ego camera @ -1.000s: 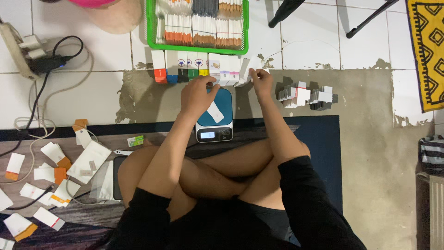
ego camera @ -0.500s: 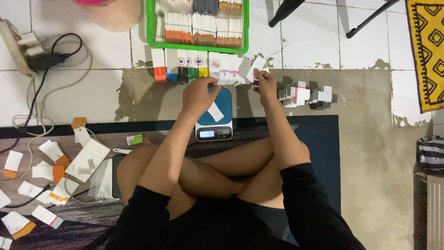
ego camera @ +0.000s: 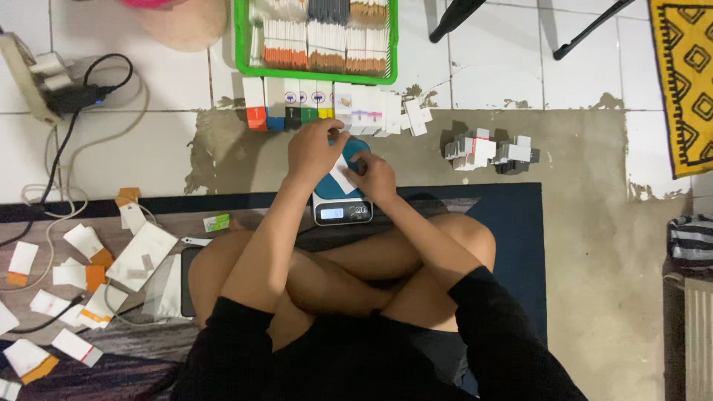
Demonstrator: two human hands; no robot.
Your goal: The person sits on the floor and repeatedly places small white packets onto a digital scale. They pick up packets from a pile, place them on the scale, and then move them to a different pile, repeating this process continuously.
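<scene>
I see a small white packet point(ego camera: 342, 178) lying on the teal platform of a little digital scale point(ego camera: 341, 212), just above centre of my view, and both hands meet over it. The left hand point(ego camera: 315, 151) sits at about ten o'clock from the packet with its fingers curled down at the packet's upper edge; whether they actually pinch it I cannot tell. The right hand point(ego camera: 373, 176) lies at three o'clock, its fingers bent onto the scale top beside the packet, and its grip is equally unclear from here. At twelve o'clock from the scale, a row of small upright boxes point(ego camera: 327, 104) with coloured bases lines the tile edge, and beyond it stands a green tray point(ego camera: 243, 44) packed with white and brown packs. At two o'clock a grey-and-white heap of folded cartons point(ego camera: 489, 151) rests on the bare concrete. At eight o'clock, loose white and orange flattened packets point(ego camera: 82, 267) are scattered over the mat.
</scene>
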